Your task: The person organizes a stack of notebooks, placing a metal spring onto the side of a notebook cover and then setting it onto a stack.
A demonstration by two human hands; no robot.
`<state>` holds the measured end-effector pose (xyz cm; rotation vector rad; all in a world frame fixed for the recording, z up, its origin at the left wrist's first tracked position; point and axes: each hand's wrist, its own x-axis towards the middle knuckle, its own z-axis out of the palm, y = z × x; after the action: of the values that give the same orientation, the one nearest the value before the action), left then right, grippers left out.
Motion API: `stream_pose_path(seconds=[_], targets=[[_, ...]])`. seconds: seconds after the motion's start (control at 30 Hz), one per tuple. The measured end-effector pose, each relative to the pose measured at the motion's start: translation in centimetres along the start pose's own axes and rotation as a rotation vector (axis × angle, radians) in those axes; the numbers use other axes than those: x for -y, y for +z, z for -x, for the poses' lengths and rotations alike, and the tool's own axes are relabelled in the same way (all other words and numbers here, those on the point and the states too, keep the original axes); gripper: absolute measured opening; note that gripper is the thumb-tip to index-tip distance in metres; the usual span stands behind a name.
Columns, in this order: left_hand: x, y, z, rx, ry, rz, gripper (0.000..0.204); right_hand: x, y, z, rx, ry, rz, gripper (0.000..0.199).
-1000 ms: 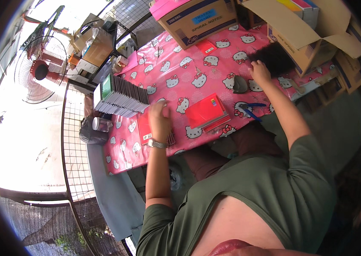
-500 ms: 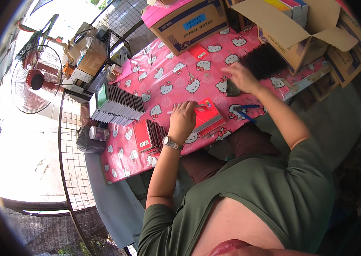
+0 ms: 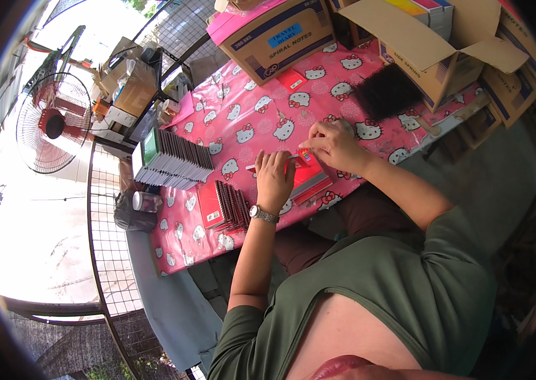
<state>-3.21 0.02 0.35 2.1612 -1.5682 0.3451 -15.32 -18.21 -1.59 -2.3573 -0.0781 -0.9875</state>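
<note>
Apparently, the dark-coiled, red-covered notebooks (image 3: pixel 210 204) stacked near left are finished, while the red-covered paper pile (image 3: pixel 313 183) at near centre, showing no coils, looks left to do. My left hand (image 3: pixel 274 175) is closed around a tilted, thin red booklet (image 3: pixel 299 163) above that pile; my right hand (image 3: pixel 334 144) bunches its fingertips at the booklet's right end, holding what, I cannot tell.

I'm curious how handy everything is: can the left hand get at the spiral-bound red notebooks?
Probably yes: the left hand is near the spiral-bound red notebooks and nothing visibly blocks the way, though the red booklet it holds might hinder grasping.
</note>
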Motion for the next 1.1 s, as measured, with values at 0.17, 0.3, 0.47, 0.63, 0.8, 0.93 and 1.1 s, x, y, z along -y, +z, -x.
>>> stream_pose_path(seconds=[0.17, 0.3, 0.47, 0.63, 0.8, 0.93, 1.1], targets=[[-0.9, 0.0, -0.1, -0.006, -0.020, -0.016, 0.019, -0.7, -0.5, 0.2, 0.184, 0.085, -0.201, 0.016], [-1.6, 0.3, 0.3, -0.032, -0.004, -0.062, 0.025, 1.1, -1.0, 0.0, 0.138, 0.105, -0.312, 0.025], [-1.4, 0.1, 0.6, 0.041, -0.002, -0.132, 0.027, 3.1, -1.8, -0.9, 0.347, 0.276, -0.166, 0.024], [-0.4, -0.1, 1.8, 0.048, 0.002, -0.082, 0.023, -1.3, 0.4, -2.6, 0.577, 0.648, -0.780, 0.026], [-0.8, 0.9, -0.7, 0.032, 0.079, -0.021, 0.023, -17.4, 0.7, 3.2, 0.604, 0.068, 0.358, 0.027], [0.0, 0.1, 2.7, -0.068, -0.185, -0.135, 0.027, -10.8, 0.9, -1.2, 0.818, 0.270, -0.080, 0.029], [0.4, 0.7, 1.6, -0.029, -0.112, -0.068, 0.030, -4.2, -1.3, -5.4, 0.878, 0.351, -1.229, 0.037]])
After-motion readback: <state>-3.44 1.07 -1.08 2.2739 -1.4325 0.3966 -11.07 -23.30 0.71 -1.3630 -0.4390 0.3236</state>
